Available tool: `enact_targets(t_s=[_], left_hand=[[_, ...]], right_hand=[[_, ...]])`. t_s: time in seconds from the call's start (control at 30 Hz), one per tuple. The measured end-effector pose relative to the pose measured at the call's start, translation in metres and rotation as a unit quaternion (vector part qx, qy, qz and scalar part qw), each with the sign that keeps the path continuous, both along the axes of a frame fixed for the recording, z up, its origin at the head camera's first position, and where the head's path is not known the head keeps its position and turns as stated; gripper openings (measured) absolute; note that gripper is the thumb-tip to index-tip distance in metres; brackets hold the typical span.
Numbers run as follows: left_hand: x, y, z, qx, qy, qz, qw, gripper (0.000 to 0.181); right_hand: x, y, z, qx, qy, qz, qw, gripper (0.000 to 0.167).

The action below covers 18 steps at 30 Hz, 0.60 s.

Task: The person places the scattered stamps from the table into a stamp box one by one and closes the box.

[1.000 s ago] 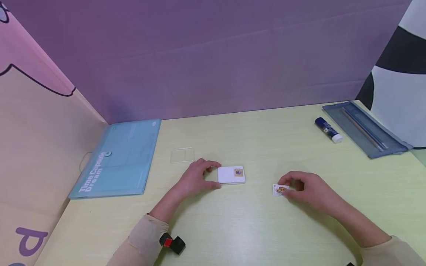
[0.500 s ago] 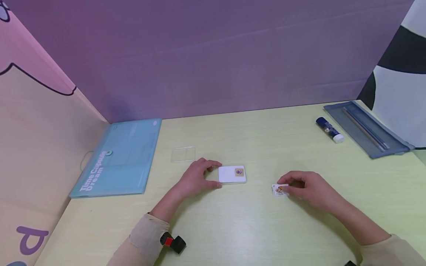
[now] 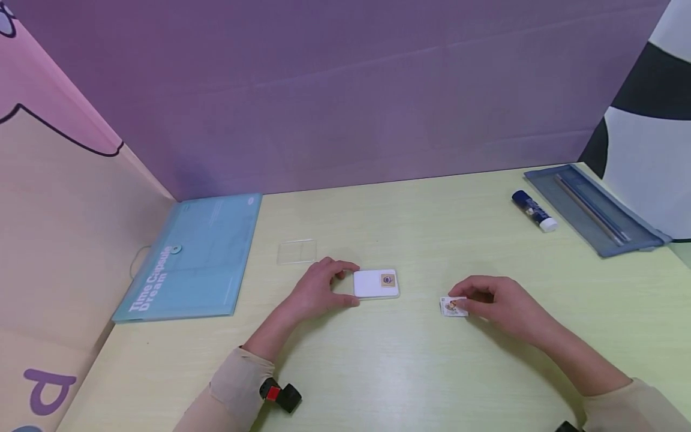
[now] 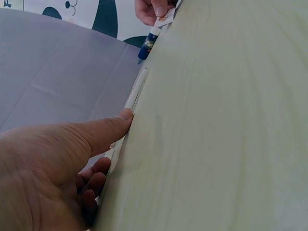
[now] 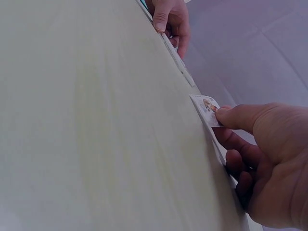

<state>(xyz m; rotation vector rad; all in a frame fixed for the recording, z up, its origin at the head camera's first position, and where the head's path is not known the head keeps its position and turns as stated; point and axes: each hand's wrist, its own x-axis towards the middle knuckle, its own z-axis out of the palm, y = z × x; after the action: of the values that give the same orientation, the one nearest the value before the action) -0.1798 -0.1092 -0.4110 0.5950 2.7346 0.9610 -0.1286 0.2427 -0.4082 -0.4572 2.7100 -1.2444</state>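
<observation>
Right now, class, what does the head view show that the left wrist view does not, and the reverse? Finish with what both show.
Only the head view shows the blue "Time Capsule Dream" folder and the small brown stamp on the white case.

Only the left wrist view shows the palm side of the left hand and a small dot-and-curve drawing on the backdrop.

Both show the left hand at the white case, the right hand pinching a picture stamp, and the blue glue stick.

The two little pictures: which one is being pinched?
The white-edged picture, in the right hand; the tan picture is on the white rectangle.
</observation>
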Motion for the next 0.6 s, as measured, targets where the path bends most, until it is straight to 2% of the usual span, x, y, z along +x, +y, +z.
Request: enact_targets(t_s=[0.6], left_hand=[[-0.001, -0.001, -0.001, 0.001, -0.002, 0.002, 1.0, 0.058]], right_hand=[[-0.01, -0.012, 0.002, 0.006, 0.008, 0.009, 0.9999, 0.013]])
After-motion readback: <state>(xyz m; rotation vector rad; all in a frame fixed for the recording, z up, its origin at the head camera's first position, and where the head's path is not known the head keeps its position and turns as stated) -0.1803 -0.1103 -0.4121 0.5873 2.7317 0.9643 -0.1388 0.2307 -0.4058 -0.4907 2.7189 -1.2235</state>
